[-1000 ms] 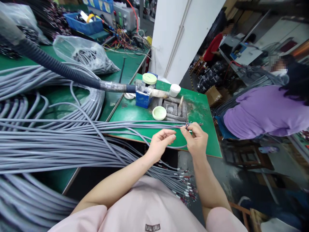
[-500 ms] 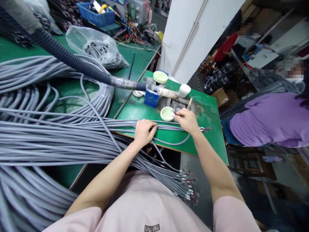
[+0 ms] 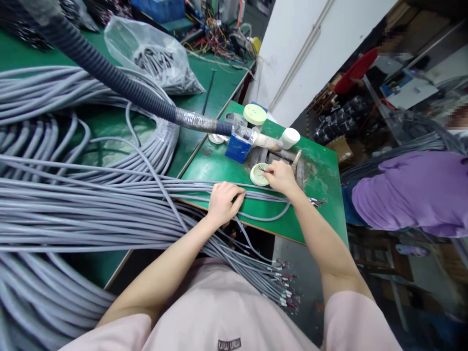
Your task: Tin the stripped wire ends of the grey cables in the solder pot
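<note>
My right hand (image 3: 281,177) pinches the end of a grey cable, its thin bare-ended wires (image 3: 263,169) fanned out over a small pale green dish (image 3: 260,181). Whether the tips touch what is in the dish, I cannot tell. From that hand the grey cable (image 3: 272,219) loops down and back left along the table edge. My left hand (image 3: 224,201), fingers curled, rests on the bundle of grey cables (image 3: 197,187) and closes on cable there; exactly which strand is hidden. Just behind the dish stands a dark soldering pot (image 3: 274,157), partly covered by my right hand.
A ribbed hose (image 3: 139,100) crosses to a blue block (image 3: 238,147) on the green table (image 3: 321,170). Nearby are a white cup (image 3: 290,138) and a green-lidded jar (image 3: 255,114). Cable ends (image 3: 287,287) hang before me. A person in purple (image 3: 409,190) is at right.
My right hand has moved slightly left toward the dish, bringing the wire ends further over it. My left hand keeps its place on the cables. The whole view has shifted a little.
</note>
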Demonstrator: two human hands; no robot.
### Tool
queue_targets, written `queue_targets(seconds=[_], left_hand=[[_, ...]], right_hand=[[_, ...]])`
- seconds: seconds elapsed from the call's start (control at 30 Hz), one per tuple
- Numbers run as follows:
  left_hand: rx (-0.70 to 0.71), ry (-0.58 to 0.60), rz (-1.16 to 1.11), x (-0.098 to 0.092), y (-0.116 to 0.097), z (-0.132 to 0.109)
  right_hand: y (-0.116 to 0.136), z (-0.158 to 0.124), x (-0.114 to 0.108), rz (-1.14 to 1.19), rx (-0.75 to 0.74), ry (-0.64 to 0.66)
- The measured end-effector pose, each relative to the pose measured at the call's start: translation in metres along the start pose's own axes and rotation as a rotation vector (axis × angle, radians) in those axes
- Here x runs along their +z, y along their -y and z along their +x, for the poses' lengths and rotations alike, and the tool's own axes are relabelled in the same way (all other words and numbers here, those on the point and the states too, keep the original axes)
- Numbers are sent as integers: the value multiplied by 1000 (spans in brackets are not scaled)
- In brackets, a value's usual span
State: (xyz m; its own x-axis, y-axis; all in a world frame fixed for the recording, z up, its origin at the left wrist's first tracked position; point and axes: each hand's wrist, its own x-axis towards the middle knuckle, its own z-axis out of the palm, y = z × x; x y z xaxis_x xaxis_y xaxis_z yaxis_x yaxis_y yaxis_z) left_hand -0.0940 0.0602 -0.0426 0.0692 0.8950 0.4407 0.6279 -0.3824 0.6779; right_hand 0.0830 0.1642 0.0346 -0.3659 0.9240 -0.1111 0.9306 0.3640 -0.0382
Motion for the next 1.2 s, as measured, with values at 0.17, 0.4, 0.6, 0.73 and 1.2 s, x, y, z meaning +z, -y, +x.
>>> queue_targets(seconds=[0.17,0.4,0.6,0.73,1.2], left_hand=[[12,-11,-15,0,1,0],[24,-14,-6,-1,0,0],[53,-40,9,-1,0,0],[55,-47,22,-1,0,1],[77,-70,32,0,0,2]], right_hand=[[2,5,1,-61,-21,44],[3,8,3,-101,-42,33],[-21,6,-13,5,18,-62],[-52,7,-23,44,136,-143],[-85,33,7,-36,334,15]])
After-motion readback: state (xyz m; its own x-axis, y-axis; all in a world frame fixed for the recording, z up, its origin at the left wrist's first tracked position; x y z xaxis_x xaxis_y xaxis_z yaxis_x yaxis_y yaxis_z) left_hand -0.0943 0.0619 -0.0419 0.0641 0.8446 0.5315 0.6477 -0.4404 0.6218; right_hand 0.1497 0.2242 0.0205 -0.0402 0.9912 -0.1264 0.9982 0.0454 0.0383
